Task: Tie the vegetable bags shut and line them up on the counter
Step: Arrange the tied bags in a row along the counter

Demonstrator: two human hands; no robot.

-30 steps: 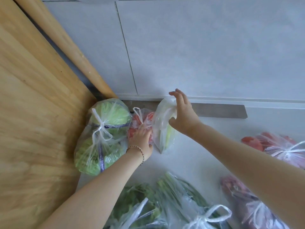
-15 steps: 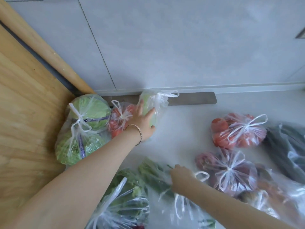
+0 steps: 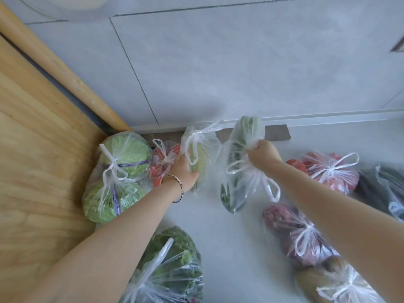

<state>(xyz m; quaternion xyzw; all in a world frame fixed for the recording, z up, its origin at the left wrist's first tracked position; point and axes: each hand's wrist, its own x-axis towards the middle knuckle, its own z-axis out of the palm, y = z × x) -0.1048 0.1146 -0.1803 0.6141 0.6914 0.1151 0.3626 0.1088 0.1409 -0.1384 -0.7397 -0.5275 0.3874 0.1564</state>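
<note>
Against the back wall stand a tied cabbage bag [image 3: 119,171], a small tied tomato bag [image 3: 162,158] and a tied bag with a pale green vegetable [image 3: 200,149]. My left hand [image 3: 184,173] lies flat against the pale green bag, fingers spread, holding it upright. My right hand [image 3: 261,154] is closed on the neck of a clear bag of dark leafy greens [image 3: 239,171], which hangs above the counter just right of the pale green bag.
A wooden board [image 3: 37,162] borders the row on the left. Tied bags lie loose on the grey counter [image 3: 229,241]: leafy greens [image 3: 175,267] near me, tomatoes [image 3: 328,171] at right, purple vegetables [image 3: 299,232], a brownish bag [image 3: 328,283], and a dark bag [image 3: 384,189] at the far right.
My right hand has picked up the dark leafy greens bag from the near counter and carried it up toward the row. My left hand stays on the pale green bag.
</note>
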